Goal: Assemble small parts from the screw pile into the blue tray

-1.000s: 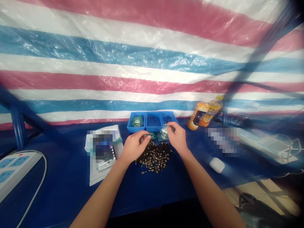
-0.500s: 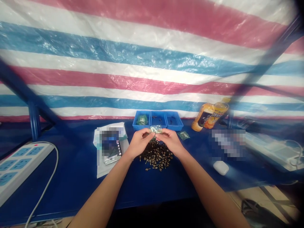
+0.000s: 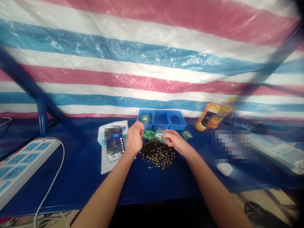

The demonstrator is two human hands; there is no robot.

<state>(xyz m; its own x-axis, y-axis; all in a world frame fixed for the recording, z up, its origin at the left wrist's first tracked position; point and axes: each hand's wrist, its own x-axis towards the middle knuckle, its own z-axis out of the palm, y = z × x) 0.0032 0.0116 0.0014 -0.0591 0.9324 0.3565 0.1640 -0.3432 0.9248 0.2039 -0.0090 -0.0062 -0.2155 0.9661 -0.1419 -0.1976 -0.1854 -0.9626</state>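
A small clear plastic bag [image 3: 159, 135] with pale bits inside is pinched between the thumb and fingers of my right hand [image 3: 177, 142]. My left hand [image 3: 135, 136] is raised apart from it, fingers curled together; what is in them, if anything, is hidden. Between the hands, a green plastic packet [image 3: 148, 135] lies in front of the blue bins. Below the bag spreads a pile of small brass-coloured screw-like metal parts [image 3: 160, 156]. Another small bag [image 3: 186, 135] rests on the table to the right.
Behind the hands stand three joined blue bins [image 3: 161, 127]; the left one holds a green packet [image 3: 145, 118], the others a few small dark parts. A phone [image 3: 116, 148] on a white bag, a power strip [image 3: 28, 158], drink bottles [image 3: 207, 116] and a white case [image 3: 224, 169] lie around.
My hands have parted: the left has moved off the clear bag, which stays in the right. The green packet now shows between them. The view has shifted slightly.
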